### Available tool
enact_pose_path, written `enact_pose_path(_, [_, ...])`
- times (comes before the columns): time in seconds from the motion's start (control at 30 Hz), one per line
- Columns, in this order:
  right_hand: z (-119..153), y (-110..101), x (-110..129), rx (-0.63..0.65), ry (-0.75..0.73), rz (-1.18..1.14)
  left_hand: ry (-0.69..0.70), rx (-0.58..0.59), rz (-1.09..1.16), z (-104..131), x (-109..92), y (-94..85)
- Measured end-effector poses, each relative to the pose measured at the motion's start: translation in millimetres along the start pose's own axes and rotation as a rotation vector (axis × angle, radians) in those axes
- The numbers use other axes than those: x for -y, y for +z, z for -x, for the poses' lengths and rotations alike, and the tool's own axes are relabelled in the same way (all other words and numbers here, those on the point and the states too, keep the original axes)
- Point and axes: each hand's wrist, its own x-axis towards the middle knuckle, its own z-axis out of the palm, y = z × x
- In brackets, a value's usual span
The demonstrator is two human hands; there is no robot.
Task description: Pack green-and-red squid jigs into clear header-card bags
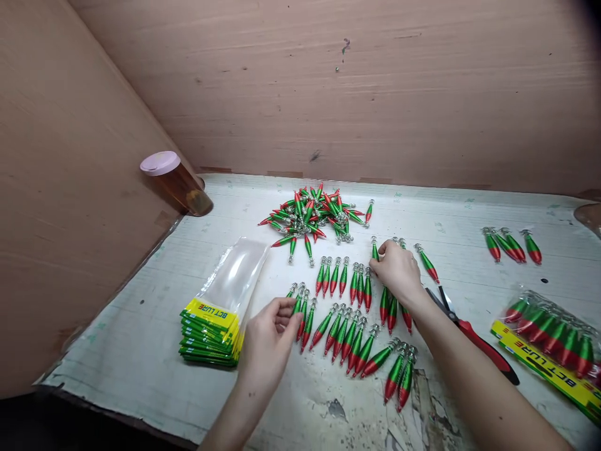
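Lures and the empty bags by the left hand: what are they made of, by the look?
Lures: likely hard plastic or painted metal, glossy green-and-red coat with highlights, silvery metal hook crowns at one end. Empty bags: thin clear plastic film, shiny and see-through, with printed yellow-green header strips, probably card or film; cannot tell which.

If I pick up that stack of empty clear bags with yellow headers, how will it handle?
The stack of bags probably feels light and floppy: the clear film ends fan loose above the headers. The glossy film looks slippery, so bags may slide apart. Gripping the aligned header edge likely keeps them together.

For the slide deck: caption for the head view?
Both hands sorting green-and-red fishing lures into groups beside empty bags.
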Motion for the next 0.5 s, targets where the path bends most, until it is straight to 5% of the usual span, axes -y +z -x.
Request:
enact_pose_path(0.2, [15,-10,4,-0.003,-0.052,0.076,0.110,-0.027,-0.129,29,11,28.5])
enact_pose_path(0.37, [61,-25,-9,-0.011,-0.228,-0.091,0.312,-0.143,-0.370,21,10,50.4])
enact_pose_path(0.5, [99,-26,-27,0.020,-0.320,-0.203,0.337,-0.182,-0.442,23,10,63.7])
